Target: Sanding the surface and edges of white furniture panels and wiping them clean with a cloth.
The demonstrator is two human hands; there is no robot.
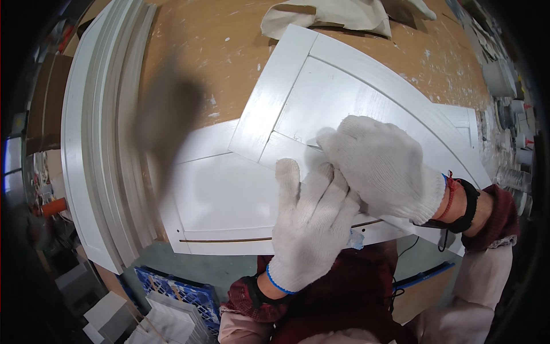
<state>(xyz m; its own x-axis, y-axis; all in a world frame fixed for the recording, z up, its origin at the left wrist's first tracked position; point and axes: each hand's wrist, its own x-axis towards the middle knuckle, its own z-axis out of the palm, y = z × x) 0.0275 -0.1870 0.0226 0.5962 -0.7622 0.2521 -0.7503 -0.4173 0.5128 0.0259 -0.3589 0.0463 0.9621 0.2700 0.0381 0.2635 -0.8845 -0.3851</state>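
Both my hands wear white knitted gloves and meet over a white framed panel (338, 92) that lies tilted on top of another white panel (223, 195). My left hand (312, 226) has its little finger apart while the other fingers bend toward my right hand. My right hand (384, 169) is closed, its fingers curled in and pointing left, close above the left fingertips. What the fingers hold, if anything, is hidden. A small crumpled pale-blue scrap (356, 238) shows beside my left palm, at the front edge of the lower panel.
Several white boards (103, 137) stand in a row at the left of the brown, paint-spotted worktable (223, 63). Beige cloth (338, 16) lies at the back. A blurred dark shape (167, 112) hangs in front at left. Cans and containers (507, 109) line the right. A blue crate (180, 292) sits below.
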